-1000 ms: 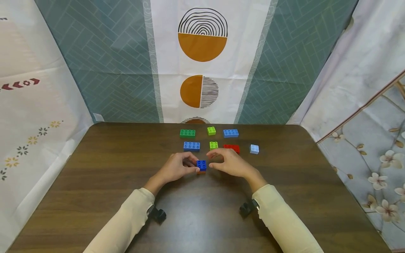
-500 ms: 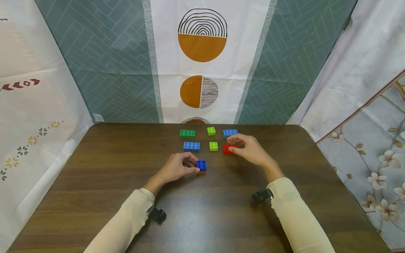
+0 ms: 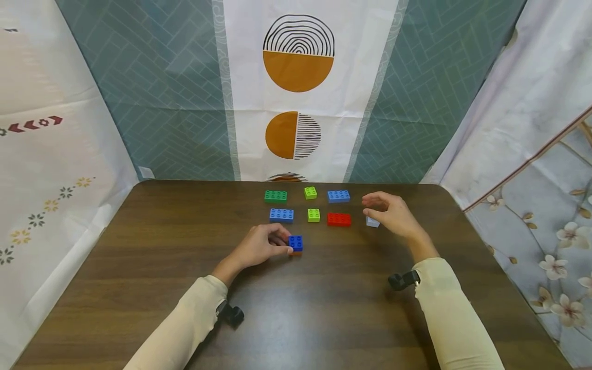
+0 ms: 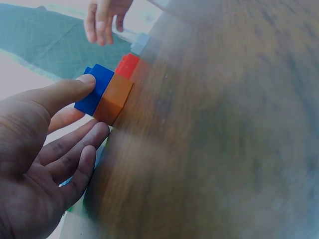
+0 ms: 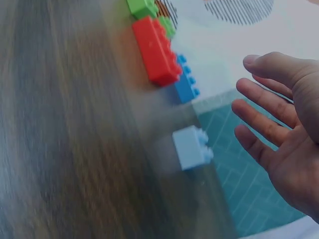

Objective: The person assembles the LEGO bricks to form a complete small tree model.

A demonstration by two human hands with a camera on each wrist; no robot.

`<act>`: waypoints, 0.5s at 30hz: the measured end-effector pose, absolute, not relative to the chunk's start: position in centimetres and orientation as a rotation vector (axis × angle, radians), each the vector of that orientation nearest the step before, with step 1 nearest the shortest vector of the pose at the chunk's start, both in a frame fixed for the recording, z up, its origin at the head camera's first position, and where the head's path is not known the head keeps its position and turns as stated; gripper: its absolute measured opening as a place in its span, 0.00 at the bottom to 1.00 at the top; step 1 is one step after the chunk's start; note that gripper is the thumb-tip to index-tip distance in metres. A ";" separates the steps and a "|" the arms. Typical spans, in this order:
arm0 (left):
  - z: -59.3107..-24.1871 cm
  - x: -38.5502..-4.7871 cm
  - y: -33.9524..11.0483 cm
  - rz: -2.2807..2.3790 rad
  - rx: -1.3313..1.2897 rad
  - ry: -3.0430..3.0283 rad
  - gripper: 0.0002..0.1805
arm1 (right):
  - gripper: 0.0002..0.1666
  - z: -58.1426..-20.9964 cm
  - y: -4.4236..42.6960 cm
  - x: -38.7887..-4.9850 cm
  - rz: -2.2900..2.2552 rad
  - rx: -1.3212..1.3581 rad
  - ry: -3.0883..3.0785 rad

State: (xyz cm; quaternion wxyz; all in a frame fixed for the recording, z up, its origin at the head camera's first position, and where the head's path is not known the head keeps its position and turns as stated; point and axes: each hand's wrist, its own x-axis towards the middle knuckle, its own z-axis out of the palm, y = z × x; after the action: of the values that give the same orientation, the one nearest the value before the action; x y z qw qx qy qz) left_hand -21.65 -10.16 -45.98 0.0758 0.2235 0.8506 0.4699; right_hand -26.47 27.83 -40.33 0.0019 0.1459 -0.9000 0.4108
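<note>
My left hand point(image 3: 260, 248) pinches a dark blue brick point(image 3: 296, 242) between thumb and fingers. That brick sits on top of an orange brick point(image 4: 114, 97), which stands on the table. Over at the right, my right hand point(image 3: 392, 213) hovers above a small light blue brick point(image 5: 190, 148), its fingers apart and holding nothing. In the head view the hand partly covers this light blue brick. A red brick point(image 3: 339, 220) lies to the left of the right hand.
Two blue bricks, one at the back right point(image 3: 338, 196) and one nearer point(image 3: 281, 215), lie on the brown table point(image 3: 296, 318). Also there are a dark green brick point(image 3: 275, 196) and two lime bricks, a back one point(image 3: 310, 192) and a front one point(image 3: 313, 215).
My right hand has moved right, from beside the dark blue brick, past the red brick, to above the light blue one. My left hand has kept its hold in place.
</note>
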 end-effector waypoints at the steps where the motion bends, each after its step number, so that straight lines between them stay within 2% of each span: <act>1: -46.0 -21.7 -10.1 1.409 0.669 2.549 0.15 | 0.22 -40.5 28.1 -26.5 1.289 0.446 -2.824; 15: -46.3 -21.8 -10.1 1.417 0.658 2.538 0.15 | 0.23 -43.4 31.7 -27.5 1.223 0.371 -2.867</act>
State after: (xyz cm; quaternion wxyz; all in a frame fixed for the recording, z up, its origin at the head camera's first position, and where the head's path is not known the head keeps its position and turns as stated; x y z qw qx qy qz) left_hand -21.82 -10.14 -46.25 0.0804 0.2202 0.8487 0.4740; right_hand -27.51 31.72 -43.36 0.0013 0.1181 -0.9133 0.3898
